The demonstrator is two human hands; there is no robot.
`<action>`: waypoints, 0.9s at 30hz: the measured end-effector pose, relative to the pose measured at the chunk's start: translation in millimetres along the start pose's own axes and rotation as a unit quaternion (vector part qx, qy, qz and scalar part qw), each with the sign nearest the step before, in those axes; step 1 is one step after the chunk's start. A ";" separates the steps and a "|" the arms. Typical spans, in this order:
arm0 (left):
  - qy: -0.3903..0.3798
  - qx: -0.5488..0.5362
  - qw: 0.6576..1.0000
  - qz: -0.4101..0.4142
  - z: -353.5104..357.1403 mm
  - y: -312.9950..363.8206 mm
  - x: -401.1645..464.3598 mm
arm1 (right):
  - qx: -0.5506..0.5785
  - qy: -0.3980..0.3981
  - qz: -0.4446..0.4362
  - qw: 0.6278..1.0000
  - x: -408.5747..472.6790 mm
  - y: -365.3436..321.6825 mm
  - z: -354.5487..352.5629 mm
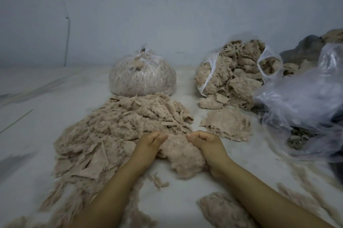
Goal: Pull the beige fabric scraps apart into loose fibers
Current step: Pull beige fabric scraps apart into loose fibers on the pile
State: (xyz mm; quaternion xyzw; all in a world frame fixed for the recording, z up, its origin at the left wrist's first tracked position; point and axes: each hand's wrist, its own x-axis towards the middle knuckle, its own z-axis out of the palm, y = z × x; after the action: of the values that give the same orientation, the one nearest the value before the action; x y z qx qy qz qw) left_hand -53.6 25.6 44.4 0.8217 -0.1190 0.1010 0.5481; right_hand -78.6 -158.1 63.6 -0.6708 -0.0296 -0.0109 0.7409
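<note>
A fluffy beige scrap sits on the white floor between my hands. My left hand grips its left edge with curled fingers. My right hand grips its right edge the same way. The two hands are a short gap apart, thumbs facing each other. A wide heap of beige scraps and pulled fibers spreads to the left and ahead of the hands. A smaller stack of scraps lies just ahead on the right.
A tied clear bag of fibers stands by the wall. An open plastic bag of scraps lies to its right. Crumpled clear plastic fills the right side. A fiber clump lies near my right forearm.
</note>
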 end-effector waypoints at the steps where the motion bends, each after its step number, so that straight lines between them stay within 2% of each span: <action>1: 0.008 -0.031 0.999 -0.016 2.3 0.8 0.3 | 0.008 -0.008 0.006 1.000 -0.1 -2.0 0.4; 4: 0.041 -0.144 0.987 -0.055 9.0 8.3 2.1 | -0.016 -0.027 0.008 0.999 1.6 -6.2 2.7; 7: 0.164 -0.300 0.931 -0.130 0.0 9.9 8.4 | -0.106 0.028 -0.019 0.994 5.7 -3.8 -6.0; 8: 0.181 -0.298 0.926 -0.145 -4.7 8.0 8.7 | -0.159 0.049 -0.028 0.986 6.0 -1.6 -11.9; 10: 0.144 -0.259 0.945 -0.137 -5.6 5.3 6.4 | -0.270 0.042 -0.050 0.961 3.7 1.9 -19.2; 12: 0.083 -0.231 0.963 -0.109 2.7 9.4 3.7 | -0.318 -0.003 -0.082 0.945 1.2 4.1 -12.8; 15: -0.013 -0.200 0.977 -0.068 14.3 20.0 3.1 | -0.303 -0.056 -0.121 0.944 -2.0 5.8 12.4; 17: -0.030 -0.190 0.981 -0.035 15.7 23.9 1.5 | -0.321 -0.069 -0.148 0.933 -2.2 9.2 22.9; 20: 0.033 -0.231 0.972 -0.033 11.1 21.2 0.9 | -0.301 0.007 -0.146 0.942 1.8 10.2 17.9; 23: 0.093 -0.295 0.948 -0.073 -0.8 12.2 5.0 | -0.226 0.084 -0.066 0.968 10.7 4.5 5.8; 25: 0.106 -0.245 0.961 -0.073 -6.4 5.1 5.7 | -0.167 0.120 -0.020 0.978 22.8 -3.9 -8.7; 27: 0.076 -0.159 0.983 -0.050 -4.0 1.5 2.8 | -0.156 0.178 -0.005 0.972 40.6 -19.4 -30.1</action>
State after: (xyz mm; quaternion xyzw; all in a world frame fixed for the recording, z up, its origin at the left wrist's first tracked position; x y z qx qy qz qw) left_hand -51.6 28.5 48.1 0.7187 -0.0501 0.1157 0.6838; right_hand -38.3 -189.0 82.2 -0.7654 0.1015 -0.1385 0.6203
